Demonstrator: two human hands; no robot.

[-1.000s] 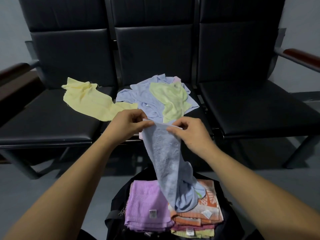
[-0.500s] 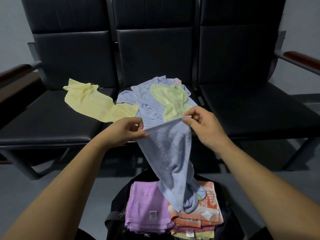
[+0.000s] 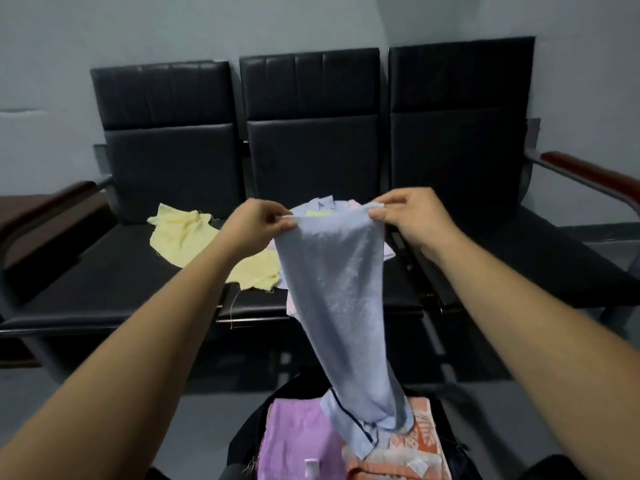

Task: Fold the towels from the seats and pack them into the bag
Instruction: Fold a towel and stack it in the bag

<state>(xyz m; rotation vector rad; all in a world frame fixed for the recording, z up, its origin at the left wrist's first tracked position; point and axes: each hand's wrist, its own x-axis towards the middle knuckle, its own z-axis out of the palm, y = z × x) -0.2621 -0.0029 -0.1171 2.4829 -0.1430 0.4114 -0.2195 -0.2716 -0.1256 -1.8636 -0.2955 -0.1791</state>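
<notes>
A light blue towel (image 3: 339, 299) hangs stretched in the air in front of the seats. My left hand (image 3: 254, 225) pinches its upper left corner and my right hand (image 3: 407, 214) pinches its upper right corner. Its lower end drapes onto the folded towels in the black bag (image 3: 242, 441) at the bottom: a purple towel (image 3: 298, 434) on the left and an orange patterned towel (image 3: 408, 445) on the right. A yellow towel (image 3: 194, 240) lies spread across the left and middle seats. Behind the blue towel, a pile of loose towels (image 3: 322, 206) on the middle seat is mostly hidden.
Three joined black seats (image 3: 311, 143) stand against a grey wall, with brown armrests at the far left (image 3: 52, 206) and far right (image 3: 588, 174). The right seat (image 3: 519, 258) has nothing on it. Grey floor lies below the seats on both sides of the bag.
Both hands have risen and moved apart, pulling the blue towel's top edge taut and lifting it higher. The view has tilted upward, showing the seat backs and wall.
</notes>
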